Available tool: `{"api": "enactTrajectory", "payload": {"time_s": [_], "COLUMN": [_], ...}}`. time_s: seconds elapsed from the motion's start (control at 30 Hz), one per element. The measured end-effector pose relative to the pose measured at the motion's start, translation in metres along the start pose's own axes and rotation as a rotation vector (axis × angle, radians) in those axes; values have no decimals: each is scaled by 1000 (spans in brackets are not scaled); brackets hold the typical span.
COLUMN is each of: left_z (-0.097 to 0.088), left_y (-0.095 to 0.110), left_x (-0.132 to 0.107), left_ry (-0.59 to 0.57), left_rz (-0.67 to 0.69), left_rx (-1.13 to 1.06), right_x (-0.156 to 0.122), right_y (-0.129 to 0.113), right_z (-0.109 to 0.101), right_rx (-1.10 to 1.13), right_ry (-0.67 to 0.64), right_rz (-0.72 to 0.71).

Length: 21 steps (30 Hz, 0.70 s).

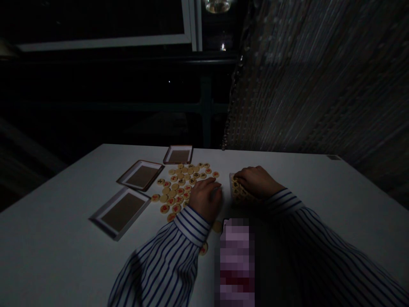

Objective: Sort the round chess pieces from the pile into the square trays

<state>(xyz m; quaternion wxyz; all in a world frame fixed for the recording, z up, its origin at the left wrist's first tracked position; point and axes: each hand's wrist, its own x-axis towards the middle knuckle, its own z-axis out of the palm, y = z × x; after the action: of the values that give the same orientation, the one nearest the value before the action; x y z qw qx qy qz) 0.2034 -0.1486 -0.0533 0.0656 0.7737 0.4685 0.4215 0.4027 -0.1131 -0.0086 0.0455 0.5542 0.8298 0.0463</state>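
Observation:
Round wooden Chinese chess pieces [180, 191] with red and black characters lie spread over the middle of the white table. My left hand [206, 197] is at their right edge, thumb and fingers apart and slightly curved, with nothing visible between them. My right hand [258, 181] bends over a small shallow box [231, 181], its fingers close together at the far rim. Rows of black-marked pieces [237, 190] fill the part of that box that shows; the hand and shadow cover the rest. Whatever is under my right fingertips is hidden.
Left of the pieces lie a white-rimmed tray [118, 232], a brown-edged tray [152, 179] and a smaller tray [178, 163]. A blurred-out phone-like object [236, 256] lies at the near edge. A bead curtain [303, 85] hangs behind the table.

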Motion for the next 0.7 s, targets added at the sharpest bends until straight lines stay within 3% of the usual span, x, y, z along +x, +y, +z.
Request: {"api": "enactTrajectory", "payload": {"time_s": [0.7], "left_z": [0], "left_y": [0], "left_x": [0], "left_ry": [-34], "left_rz": [-10], "left_rx": [6], "right_x": [-9], "right_y": [15], "right_z": [-20], "right_rx": [15], "right_ry": [150], "right_rz": [73]}}
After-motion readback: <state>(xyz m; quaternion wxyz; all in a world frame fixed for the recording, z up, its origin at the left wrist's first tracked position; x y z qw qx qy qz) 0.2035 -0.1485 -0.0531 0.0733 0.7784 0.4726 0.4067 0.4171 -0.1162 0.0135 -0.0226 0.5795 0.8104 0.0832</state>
